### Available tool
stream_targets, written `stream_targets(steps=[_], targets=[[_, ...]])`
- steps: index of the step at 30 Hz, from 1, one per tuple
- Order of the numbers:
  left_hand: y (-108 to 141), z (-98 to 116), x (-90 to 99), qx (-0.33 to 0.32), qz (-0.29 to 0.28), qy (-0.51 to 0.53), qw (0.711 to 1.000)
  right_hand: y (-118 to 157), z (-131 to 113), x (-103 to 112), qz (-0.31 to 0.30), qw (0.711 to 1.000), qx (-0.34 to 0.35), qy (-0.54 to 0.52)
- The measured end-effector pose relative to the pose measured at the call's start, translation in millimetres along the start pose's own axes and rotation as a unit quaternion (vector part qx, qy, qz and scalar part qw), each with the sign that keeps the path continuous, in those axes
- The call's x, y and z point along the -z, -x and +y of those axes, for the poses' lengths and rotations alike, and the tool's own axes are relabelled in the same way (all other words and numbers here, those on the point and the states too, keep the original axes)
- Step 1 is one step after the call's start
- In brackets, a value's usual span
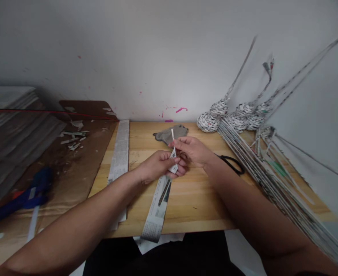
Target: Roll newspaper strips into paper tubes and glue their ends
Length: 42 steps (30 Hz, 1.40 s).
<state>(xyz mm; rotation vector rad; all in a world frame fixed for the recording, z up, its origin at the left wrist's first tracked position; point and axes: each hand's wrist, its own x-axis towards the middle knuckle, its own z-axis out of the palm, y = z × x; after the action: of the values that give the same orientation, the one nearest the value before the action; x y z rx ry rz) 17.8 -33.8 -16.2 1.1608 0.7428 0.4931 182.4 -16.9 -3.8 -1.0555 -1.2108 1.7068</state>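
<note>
A long newspaper strip (pixel 156 212) runs from my hands down over the table's front edge. Its upper end is rolled to a narrow white point that sticks up above my fingers. My left hand (pixel 166 164) is closed on the strip, with the thumb pressing its folded part. Just above, my right hand (pixel 190 149) pinches the rolled tip between thumb and fingers. Behind the hands, a grey cloth (pixel 169 134) lies on the wooden table (pixel 192 199). A stack of cut newspaper strips (pixel 120 153) rests to the left of my left hand.
Scissors with black handles (pixel 234 165) lie right of my right hand. A bundle of rolled paper sticks (pixel 252 172) crosses the table's right side. Woven paper gourd shapes (pixel 209 122) stand by the wall. Leftward are a blue glue gun (pixel 38 189), cardboard (pixel 79 168) and stacked newspapers (pixel 10 126).
</note>
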Motion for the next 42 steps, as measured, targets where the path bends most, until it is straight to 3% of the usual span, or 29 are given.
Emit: stream_targets(steps=[2,7,13,18,23,29,33,39,42], targets=[[0.4,0.6,-0.2,0.006,0.005,0.002,1.000,-0.6,0.3,1.7,-0.013,1.000,-0.001,0.001],[0.7,1.3,-2.1,0.006,-0.005,-0.007,1.000,-0.7,2.8,1.2,0.042,0.999,0.020,0.000],[0.6,2.1,-1.5,0.008,0.002,-0.005,1.000,1.6,2.2,1.9,-0.057,0.998,-0.011,0.012],[0.8,1.0,-1.8,0.002,-0.010,-0.005,1.000,-2.3,4.9,3.4,0.026,0.999,0.005,-0.033],[1.7,1.3,-1.5,0.009,-0.005,-0.011,1.000,-1.1,1.5,4.0,-0.026,1.000,-0.014,-0.011],[3.9,4.2,-4.9,0.013,-0.022,-0.030,0.999,0.8,2.8,2.0,0.012,1.000,-0.018,-0.011],[4.0,5.1,-5.8,0.014,-0.012,-0.023,1.000,1.4,2.0,3.8,-0.047,0.998,-0.027,0.013],[5.2,5.4,-7.2,0.019,-0.012,-0.016,1.000,0.6,-1.4,1.9,0.041,0.999,0.012,-0.013],[5.2,5.6,-6.7,0.018,-0.009,-0.017,1.000,0.8,-2.3,3.8,-0.012,1.000,0.003,0.005]])
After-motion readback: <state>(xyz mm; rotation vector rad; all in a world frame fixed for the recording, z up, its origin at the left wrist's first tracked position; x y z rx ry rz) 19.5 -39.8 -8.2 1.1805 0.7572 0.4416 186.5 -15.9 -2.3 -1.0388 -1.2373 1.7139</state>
